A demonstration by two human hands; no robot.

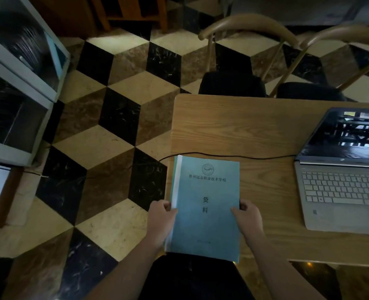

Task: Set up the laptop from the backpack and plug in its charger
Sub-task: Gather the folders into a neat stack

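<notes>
A silver laptop (pixel 341 180) stands open on the right side of the wooden table (pixel 233 126), its screen dark. A black charger cable (pixel 233 156) runs from the laptop's left side across the table, over the left edge and down to the floor. A blue booklet (pixel 205 213) with black printed characters hangs over the table's near left corner. My left hand (pixel 160 221) grips its left edge and my right hand (pixel 247 219) grips its right edge, thumbs on the cover. The backpack is out of sight.
Two chairs (pixel 233 83) with curved wooden backs and black seats stand at the table's far side. A grey shelf unit (pixel 21 87) stands on the left. The floor is tiled in black, brown and cream. A dark shape (pixel 192 278) lies below the booklet.
</notes>
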